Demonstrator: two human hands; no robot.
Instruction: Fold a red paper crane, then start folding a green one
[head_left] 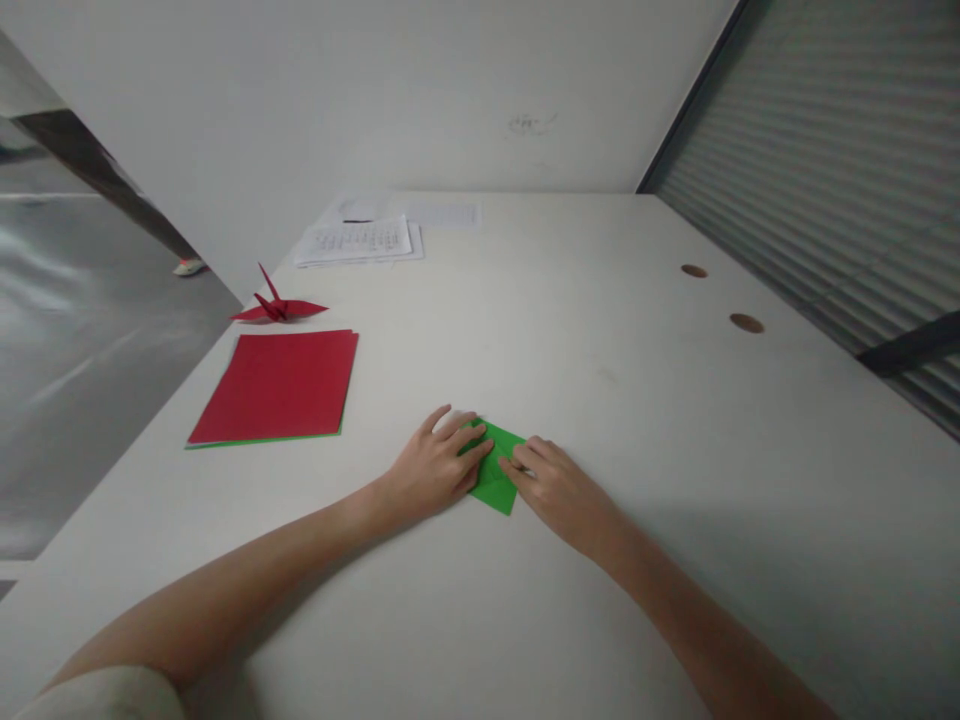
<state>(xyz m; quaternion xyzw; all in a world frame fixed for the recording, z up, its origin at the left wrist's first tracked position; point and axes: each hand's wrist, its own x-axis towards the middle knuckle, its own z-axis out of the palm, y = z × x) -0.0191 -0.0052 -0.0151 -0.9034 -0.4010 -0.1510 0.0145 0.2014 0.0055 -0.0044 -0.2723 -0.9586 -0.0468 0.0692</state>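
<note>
A small folded piece of green origami paper (495,487) lies on the white table between my hands. Fingers spread, my left hand (439,460) rests on its left side and presses it against the tabletop. At the paper's right corner is my right hand (551,485), its fingers curled in and pinching the edge. The fingers hide both side corners of the paper, while its lower tip and upper edge show.
A stack of square red sheets (277,385), with green showing beneath, lies to the left. Behind it stands a red paper crane (277,308). Printed papers (360,240) lie farther back. Two round holes (747,323) pierce the table near the blinds (825,150).
</note>
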